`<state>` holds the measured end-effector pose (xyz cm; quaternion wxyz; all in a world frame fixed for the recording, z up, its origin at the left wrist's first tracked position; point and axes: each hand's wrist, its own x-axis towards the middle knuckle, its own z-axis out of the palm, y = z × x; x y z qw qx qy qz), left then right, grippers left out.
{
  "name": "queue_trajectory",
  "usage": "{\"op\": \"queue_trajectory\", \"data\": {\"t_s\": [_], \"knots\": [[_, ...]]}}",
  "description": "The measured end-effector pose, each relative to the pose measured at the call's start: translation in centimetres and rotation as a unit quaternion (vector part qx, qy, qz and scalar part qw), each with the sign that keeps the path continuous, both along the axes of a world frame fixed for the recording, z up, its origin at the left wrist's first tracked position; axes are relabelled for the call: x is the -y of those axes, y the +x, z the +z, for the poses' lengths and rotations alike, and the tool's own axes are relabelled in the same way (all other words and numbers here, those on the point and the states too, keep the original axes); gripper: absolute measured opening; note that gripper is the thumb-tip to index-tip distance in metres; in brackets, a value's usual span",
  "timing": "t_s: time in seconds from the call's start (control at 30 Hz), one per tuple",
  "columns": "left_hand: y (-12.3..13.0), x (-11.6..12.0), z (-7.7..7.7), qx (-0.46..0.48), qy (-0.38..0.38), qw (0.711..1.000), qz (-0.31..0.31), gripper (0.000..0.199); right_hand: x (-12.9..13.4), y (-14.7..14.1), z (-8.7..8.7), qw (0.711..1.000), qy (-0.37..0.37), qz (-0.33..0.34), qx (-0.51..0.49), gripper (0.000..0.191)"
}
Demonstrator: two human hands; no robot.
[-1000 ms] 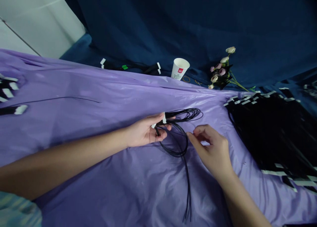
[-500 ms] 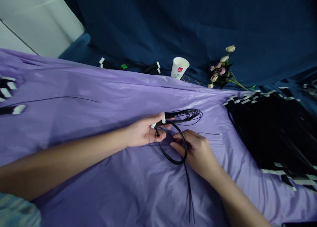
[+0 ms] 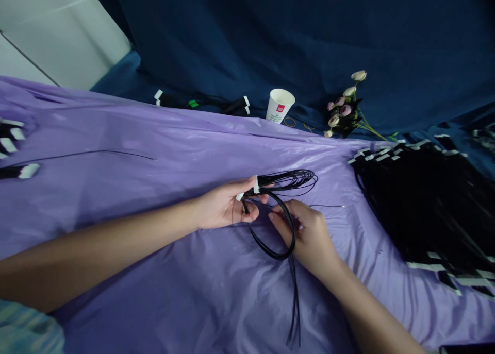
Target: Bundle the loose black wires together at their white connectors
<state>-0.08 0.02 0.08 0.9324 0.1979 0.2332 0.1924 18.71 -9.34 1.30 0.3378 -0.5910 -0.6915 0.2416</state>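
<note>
My left hand (image 3: 228, 205) is closed around a bundle of thin black cables (image 3: 288, 180), which is wrapped with white tape (image 3: 256, 184). Looped wire ends of the bundle stick out to the right of my fingers. Below them hangs a round black cable loop (image 3: 273, 252), and loose cable tails (image 3: 294, 302) trail down from it. My right hand (image 3: 305, 230) pinches the cable at the right side of this loop, thumb and forefinger close together. A thin wire (image 3: 328, 206) extends to the right behind my right hand.
A big pile of taped black cables (image 3: 433, 204) lies at the right. More taped cables (image 3: 15, 172) are at the left edge, with a thin wire (image 3: 104, 151). Behind the purple cloth (image 3: 135, 199) are a paper cup (image 3: 279, 106), flowers (image 3: 345, 109) and another cable bundle (image 3: 220, 103).
My right hand has shifted slightly up, its fingertips closer together. The black loop has widened a little to the right, and its hanging tails have swung slightly left.
</note>
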Motion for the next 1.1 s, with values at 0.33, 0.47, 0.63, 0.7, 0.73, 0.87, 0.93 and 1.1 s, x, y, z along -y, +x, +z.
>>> {"op": "queue_trajectory", "data": {"t_s": [0.33, 0.47, 0.63, 0.7, 0.73, 0.87, 0.93, 1.1], "knots": [[0.2, 0.2, 0.4, -0.028, 0.021, 0.999, 0.028, 0.026, -0.3, 2.2, 2.0, 0.868, -0.212, -0.05, -0.447, 0.02], [0.2, 0.1, 0.2, -0.027, 0.033, 0.999, 0.031, 0.032, -0.4, 3.5, 3.1, 0.859, -0.115, -0.088, -0.491, 0.013], [0.2, 0.0, 0.5, -0.047, 0.036, 0.998, 0.015, 0.033, -0.2, 3.7, 2.7, 0.893, -0.016, -0.094, -0.439, 0.016], [0.2, 0.0, 0.6, -0.048, 0.034, 0.998, -0.002, 0.034, -0.2, 3.4, 2.4, 0.903, 0.021, -0.093, -0.419, 0.013], [0.2, 0.0, 0.6, -0.048, 0.03, 0.998, -0.008, 0.035, -0.2, 3.3, 2.2, 0.899, 0.034, -0.101, -0.424, 0.012], [0.3, -0.1, 0.5, -0.045, 0.011, 0.999, -0.014, 0.036, -0.6, 3.1, 1.8, 0.849, 0.012, -0.188, -0.493, 0.012], [0.3, 0.0, 0.4, -0.04, 0.009, 0.999, -0.01, 0.035, -0.7, 3.3, 1.7, 0.828, -0.009, -0.231, -0.511, 0.015], [0.3, 0.0, 0.6, -0.047, -0.009, 0.999, -0.001, 0.03, -0.7, 4.1, 1.7, 0.808, 0.001, -0.218, -0.548, 0.015]]}}
